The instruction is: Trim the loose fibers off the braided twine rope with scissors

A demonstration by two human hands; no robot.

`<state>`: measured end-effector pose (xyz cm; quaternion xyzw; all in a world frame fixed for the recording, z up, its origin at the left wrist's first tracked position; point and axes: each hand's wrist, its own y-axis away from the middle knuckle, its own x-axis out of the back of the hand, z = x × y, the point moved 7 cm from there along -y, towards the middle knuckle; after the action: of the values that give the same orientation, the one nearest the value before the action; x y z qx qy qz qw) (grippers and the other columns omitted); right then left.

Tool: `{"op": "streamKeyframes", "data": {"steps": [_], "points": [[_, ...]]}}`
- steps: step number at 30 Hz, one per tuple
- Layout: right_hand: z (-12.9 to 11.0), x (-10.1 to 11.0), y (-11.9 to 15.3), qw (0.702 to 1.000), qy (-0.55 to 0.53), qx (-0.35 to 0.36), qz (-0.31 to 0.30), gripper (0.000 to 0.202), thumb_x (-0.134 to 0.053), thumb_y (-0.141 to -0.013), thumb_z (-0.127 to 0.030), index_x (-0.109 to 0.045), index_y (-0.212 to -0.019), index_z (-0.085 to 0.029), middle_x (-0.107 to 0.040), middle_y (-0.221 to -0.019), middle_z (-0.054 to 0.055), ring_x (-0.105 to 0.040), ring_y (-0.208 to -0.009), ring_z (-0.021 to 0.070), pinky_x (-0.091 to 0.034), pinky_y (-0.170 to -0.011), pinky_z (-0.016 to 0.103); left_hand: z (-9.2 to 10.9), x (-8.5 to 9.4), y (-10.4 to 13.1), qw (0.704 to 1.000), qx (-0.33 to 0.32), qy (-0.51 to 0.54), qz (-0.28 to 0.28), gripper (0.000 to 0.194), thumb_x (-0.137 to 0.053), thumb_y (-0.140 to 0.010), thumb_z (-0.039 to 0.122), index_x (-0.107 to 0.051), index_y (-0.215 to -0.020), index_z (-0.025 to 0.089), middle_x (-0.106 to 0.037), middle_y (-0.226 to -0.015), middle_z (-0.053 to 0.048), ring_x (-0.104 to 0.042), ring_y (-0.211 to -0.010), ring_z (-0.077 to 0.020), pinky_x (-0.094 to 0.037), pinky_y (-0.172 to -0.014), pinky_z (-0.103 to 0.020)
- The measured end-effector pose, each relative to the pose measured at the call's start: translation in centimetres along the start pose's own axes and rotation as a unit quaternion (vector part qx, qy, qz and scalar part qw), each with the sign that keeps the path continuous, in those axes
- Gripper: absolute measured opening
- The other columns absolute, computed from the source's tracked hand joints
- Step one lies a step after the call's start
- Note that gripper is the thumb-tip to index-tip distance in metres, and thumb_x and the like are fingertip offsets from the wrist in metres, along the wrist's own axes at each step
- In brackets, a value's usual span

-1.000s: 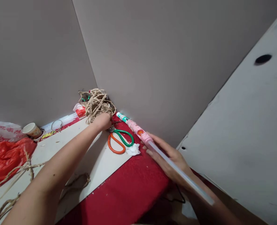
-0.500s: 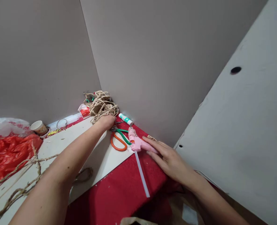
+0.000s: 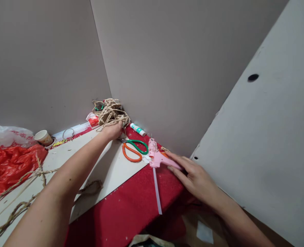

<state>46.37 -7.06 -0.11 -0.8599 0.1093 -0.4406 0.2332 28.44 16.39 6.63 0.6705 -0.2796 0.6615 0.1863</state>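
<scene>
A pink glue gun [image 3: 158,159] with a long clear glue stick lies over the red cloth at the table's right edge, and my right hand [image 3: 190,169] is closed round its handle. My left hand [image 3: 114,131] reaches to the near side of a tangled heap of twine [image 3: 110,111] in the corner; its fingers are mostly hidden by the hand and twine. Scissors with one green and one orange handle [image 3: 132,152] lie between the hands, their blades partly hidden. A white and green tube [image 3: 137,129] rests behind them.
White board [image 3: 121,171] lies on the red cloth [image 3: 115,212]. At left are loose rope [image 3: 20,209], a red plastic bag [image 3: 12,168], a white bag [image 3: 10,135], a paper cup [image 3: 43,137] and clear glue sticks [image 3: 77,129]. Grey walls stand close behind.
My right hand has shifted the glue gun rightward, away from the scissors, uncovering more of the green handle. My left hand has moved slightly left and up, against the twine.
</scene>
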Motion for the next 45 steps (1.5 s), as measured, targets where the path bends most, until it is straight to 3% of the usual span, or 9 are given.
{"op": "streamKeyframes", "data": {"steps": [4,7,13,17,27,31,37,41,45], "points": [[-0.1,0.2,0.2,1.000,-0.002,0.003,0.008,0.043,-0.045,-0.095,-0.029,-0.049,-0.137,-0.022,-0.061,-0.130,0.008,-0.063,-0.107,0.0196,-0.052,-0.093,0.035,-0.4,2.2,0.6,0.997,0.030,0.034,0.061,0.035,-0.032,-0.094,0.026,-0.043,-0.125,0.014,-0.067,-0.094,-0.013,-0.065,-0.084,-0.0237,-0.047,-0.075,-0.034],[-0.1,0.4,0.4,1.000,-0.010,-0.002,0.027,0.042,-0.047,-0.094,-0.029,-0.051,-0.135,-0.023,-0.063,-0.126,0.008,-0.065,-0.104,0.0203,-0.053,-0.089,0.035,1.4,2.5,1.6,0.995,0.006,0.066,0.078,0.032,-0.026,-0.096,0.032,-0.043,-0.119,0.019,-0.067,-0.091,-0.009,-0.064,-0.080,-0.0211,-0.045,-0.071,-0.031],[-0.2,1.2,1.2,0.993,-0.014,-0.043,0.111,0.039,-0.053,-0.091,-0.032,-0.057,-0.129,-0.022,-0.067,-0.120,0.009,-0.068,-0.099,0.0228,-0.055,-0.086,0.035,7.3,-2.5,3.5,0.990,-0.076,0.119,0.029,0.016,-0.040,-0.092,0.032,-0.051,-0.099,0.022,-0.064,-0.077,-0.004,-0.061,-0.071,-0.0186,-0.043,-0.065,-0.028],[-0.5,1.6,1.4,0.990,-0.012,-0.041,0.137,0.038,-0.057,-0.089,-0.030,-0.058,-0.127,-0.023,-0.068,-0.119,0.008,-0.068,-0.098,0.0219,-0.055,-0.087,0.033,8.0,-4.6,3.4,0.985,-0.099,0.139,0.038,0.015,-0.039,-0.092,0.028,-0.051,-0.092,0.019,-0.064,-0.090,-0.009,-0.059,-0.086,-0.0206,-0.044,-0.077,-0.031],[-1.7,0.2,-1.0,0.998,0.021,0.035,0.047,0.040,-0.050,-0.094,-0.025,-0.050,-0.134,-0.020,-0.064,-0.125,0.010,-0.065,-0.108,0.0211,-0.053,-0.092,0.034,5.3,-4.7,3.7,0.978,-0.144,0.149,0.029,0.015,-0.042,-0.092,0.031,-0.050,-0.086,0.020,-0.060,-0.089,-0.008,-0.055,-0.088,-0.0220,-0.040,-0.087,-0.038],[-1.3,-0.6,-1.6,0.998,0.047,0.030,-0.010,0.039,-0.045,-0.096,-0.028,-0.051,-0.134,-0.021,-0.064,-0.126,0.009,-0.063,-0.110,0.0212,-0.052,-0.093,0.036,2.3,-4.2,4.2,0.977,-0.136,0.165,0.018,0.013,-0.043,-0.091,0.031,-0.049,-0.085,0.021,-0.059,-0.090,-0.007,-0.054,-0.088,-0.0208,-0.041,-0.087,-0.035],[-1.2,-2.1,-3.6,0.991,0.088,0.032,-0.096,0.040,-0.037,-0.098,-0.030,-0.052,-0.134,-0.020,-0.062,-0.128,0.010,-0.059,-0.114,0.0236,-0.048,-0.097,0.042,-2.4,-3.9,3.9,0.971,-0.063,0.228,0.026,0.018,-0.046,-0.089,0.037,-0.052,-0.082,0.021,-0.058,-0.083,-0.005,-0.054,-0.085,-0.0210,-0.042,-0.086,-0.036],[-0.9,-2.7,-5.2,0.987,0.114,0.034,-0.109,0.039,-0.034,-0.099,-0.028,-0.057,-0.128,-0.019,-0.069,-0.112,0.011,-0.063,-0.099,0.0232,-0.051,-0.086,0.040,-3.1,-3.9,4.6,0.945,-0.021,0.327,0.022,0.028,-0.048,-0.087,0.043,-0.060,-0.087,0.018,-0.064,-0.087,-0.006,-0.059,-0.083,-0.0196,-0.047,-0.080,-0.032],[-1.2,-2.1,-5.3,0.985,0.133,0.044,-0.102,0.040,-0.034,-0.099,-0.031,-0.058,-0.127,-0.016,-0.065,-0.119,0.013,-0.060,-0.104,0.0249,-0.049,-0.090,0.042,-3.5,-2.5,7.3,0.899,0.025,0.436,0.018,0.040,-0.053,-0.084,0.051,-0.066,-0.091,0.014,-0.070,-0.088,-0.007,-0.064,-0.077,-0.0175,-0.051,-0.071,-0.029]]}}
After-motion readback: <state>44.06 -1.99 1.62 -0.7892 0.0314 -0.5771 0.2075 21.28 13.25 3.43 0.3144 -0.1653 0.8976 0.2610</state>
